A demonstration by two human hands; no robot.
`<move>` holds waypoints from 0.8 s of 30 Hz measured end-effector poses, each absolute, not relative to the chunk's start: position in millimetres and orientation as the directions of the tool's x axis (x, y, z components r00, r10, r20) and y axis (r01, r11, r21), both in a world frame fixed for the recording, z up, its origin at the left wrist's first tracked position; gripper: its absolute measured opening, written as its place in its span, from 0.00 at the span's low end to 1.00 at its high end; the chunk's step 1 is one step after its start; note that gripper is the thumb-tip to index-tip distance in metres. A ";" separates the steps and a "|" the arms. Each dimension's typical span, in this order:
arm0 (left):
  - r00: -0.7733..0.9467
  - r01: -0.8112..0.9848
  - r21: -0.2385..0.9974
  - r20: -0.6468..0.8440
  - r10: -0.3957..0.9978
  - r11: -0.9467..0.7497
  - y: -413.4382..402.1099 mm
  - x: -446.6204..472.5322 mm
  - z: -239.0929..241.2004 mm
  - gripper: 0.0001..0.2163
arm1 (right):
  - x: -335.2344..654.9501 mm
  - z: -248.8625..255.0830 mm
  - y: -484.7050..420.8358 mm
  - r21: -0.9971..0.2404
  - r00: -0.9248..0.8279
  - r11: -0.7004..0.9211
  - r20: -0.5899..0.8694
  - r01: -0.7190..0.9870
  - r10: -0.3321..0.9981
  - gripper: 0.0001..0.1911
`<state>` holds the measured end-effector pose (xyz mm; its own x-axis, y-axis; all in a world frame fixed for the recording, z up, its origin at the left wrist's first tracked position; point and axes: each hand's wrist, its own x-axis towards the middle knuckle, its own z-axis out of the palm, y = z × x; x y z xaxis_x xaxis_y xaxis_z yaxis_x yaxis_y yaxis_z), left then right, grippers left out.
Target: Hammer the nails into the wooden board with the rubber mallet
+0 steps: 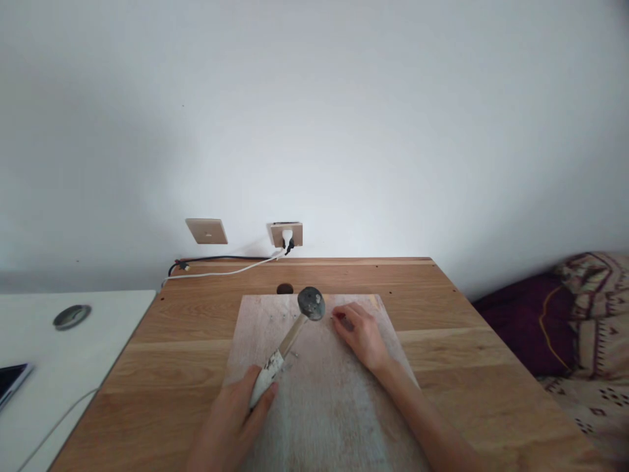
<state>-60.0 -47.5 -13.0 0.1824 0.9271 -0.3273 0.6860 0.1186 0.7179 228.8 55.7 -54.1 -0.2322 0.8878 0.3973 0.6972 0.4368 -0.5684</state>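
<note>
My left hand is wrapped round the white-covered grip of a hammer. Its dark round head is tilted up over the far part of a pale, worn wooden board, and bare wood shows on the handle. Just right of the head, my right hand is closed in a pinch low over the board, with the tip of a small nail barely showing at the fingertips. Several small nails stand in a row along the board's far left. Another nail lies beside the hammer handle.
The board lies on a wooden table against a white wall. A socket with a plug feeds a white cable along the table's back edge. A white desk adjoins at left; patterned fabric lies at right.
</note>
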 end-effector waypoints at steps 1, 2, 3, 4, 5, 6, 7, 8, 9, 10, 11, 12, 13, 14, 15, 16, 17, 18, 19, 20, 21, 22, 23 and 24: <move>0.187 0.693 0.712 -0.331 0.925 0.115 -46.9 -57.7 -12.4 0.15 | 228.5 -54.4 55.4 -0.563 -0.237 0.441 0.399 0.699 0.886 0.08; 0.193 0.699 0.707 -0.332 0.923 0.108 -46.1 -55.3 -11.8 0.15 | 227.9 -54.6 55.6 -0.556 -0.243 0.444 0.399 0.702 0.884 0.07; 0.200 0.703 0.704 -0.330 0.923 0.100 -45.1 -52.8 -11.3 0.15 | 226.9 -54.5 56.0 -0.550 -0.248 0.446 0.398 0.706 0.883 0.07; 0.206 0.708 0.701 -0.326 0.923 0.090 -43.9 -50.3 -10.8 0.15 | 225.8 -54.1 56.6 -0.544 -0.251 0.444 0.395 0.712 0.884 0.07; 0.214 0.713 0.697 -0.322 0.922 0.078 -42.5 -47.9 -10.6 0.15 | 224.9 -53.5 57.2 -0.539 -0.249 0.440 0.391 0.718 0.886 0.07; 0.219 0.724 0.687 -0.321 0.922 0.067 -40.8 -45.6 -10.5 0.15 | 224.6 -52.6 57.7 -0.535 -0.245 0.434 0.389 0.725 0.888 0.06; 0.223 0.738 0.672 -0.326 0.919 0.059 -39.0 -43.4 -10.5 0.15 | 225.3 -51.4 57.7 -0.534 -0.238 0.427 0.387 0.730 0.891 0.05; 0.226 0.755 0.654 -0.335 0.915 0.053 -37.1 -41.3 -10.7 0.15 | 227.2 -50.1 57.0 -0.533 -0.230 0.419 0.385 0.735 0.894 0.03; 0.233 0.771 0.635 -0.344 0.910 0.043 -35.1 -39.3 -10.8 0.15 | 230.4 -48.7 55.5 -0.534 -0.221 0.412 0.385 0.738 0.896 0.06; 0.239 0.787 0.617 -0.350 0.906 0.031 -33.2 -37.5 -10.9 0.15 | 234.6 -47.3 52.8 -0.537 -0.211 0.405 0.386 0.741 0.898 0.11; 0.242 0.801 0.599 -0.355 0.903 0.020 -31.5 -35.8 -10.9 0.15 | 239.4 -45.8 49.0 -0.539 -0.199 0.397 0.388 0.743 0.900 0.16; 0.246 0.811 0.585 -0.356 0.902 0.009 -30.0 -34.4 -10.6 0.14 | 243.9 -44.2 44.0 -0.541 -0.184 0.389 0.394 0.746 0.901 0.18; 0.251 0.816 0.578 -0.353 0.901 -0.001 -28.9 -33.3 -10.1 0.14 | 247.3 -42.6 37.9 -0.541 -0.168 0.382 0.402 0.749 0.900 0.18; 0.254 0.816 0.578 -0.349 0.902 -0.006 -28.3 -32.6 -9.5 0.14 | 248.6 -40.7 31.0 -0.540 -0.158 0.379 0.411 0.751 0.898 0.15; 0.254 0.811 0.585 -0.347 0.903 -0.004 -28.3 -32.4 -8.8 0.14 | 247.3 -38.6 23.7 -0.537 -0.161 0.386 0.418 0.750 0.894 0.11; 0.252 0.803 0.596 -0.347 0.904 0.005 -28.8 -32.8 -8.2 0.14 | 243.0 -36.1 16.7 -0.533 -0.182 0.405 0.421 0.743 0.889 0.07; 0.249 0.789 0.614 -0.343 0.906 0.016 -29.8 -34.0 -7.7 0.14 | 235.5 -33.1 10.5 -0.528 -0.221 0.435 0.419 0.729 0.880 0.06; 0.241 0.772 0.635 -0.336 0.910 0.030 -31.3 -35.8 -7.3 0.14 | 225.4 -29.5 5.6 -0.521 -0.286 0.477 0.406 0.707 0.868 0.06; 0.229 0.754 0.655 -0.330 0.916 0.047 -33.2 -38.4 -7.1 0.14 | 213.5 -25.5 2.5 -0.513 -0.359 0.525 0.392 0.679 0.847 0.06; 0.216 0.734 0.676 -0.323 0.921 0.065 -35.5 -41.6 -6.9 0.14 | 200.6 -21.2 1.4 -0.501 -0.445 0.574 0.364 0.647 0.819 0.07; 0.202 0.714 0.695 -0.316 0.927 0.082 -37.9 -45.3 -6.8 0.14 | 187.9 -16.9 2.1 -0.467 -0.538 0.615 0.304 0.635 0.786 0.08; 0.187 0.696 0.712 -0.308 0.933 0.096 -40.4 -49.5 -6.7 0.15 | 176.0 -12.9 4.4 -0.424 -0.609 0.649 0.246 0.632 0.754 0.11; 0.172 0.681 0.724 -0.301 0.938 0.108 -42.8 -53.7 -6.6 0.15 | 165.8 -9.5 7.8 -0.381 -0.662 0.673 0.182 0.634 0.727 0.13; 0.156 0.673 0.731 -0.292 0.944 0.116 -45.1 -57.8 -6.6 0.15 | 157.6 -6.9 11.6 -0.342 -0.694 0.689 0.129 0.640 0.709 0.13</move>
<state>-57.8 -45.1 -6.6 0.1558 0.9435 -0.2924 0.6725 0.1155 0.7310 157.6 11.6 -6.9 -0.6938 0.7085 0.1288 0.6397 0.6885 -0.3416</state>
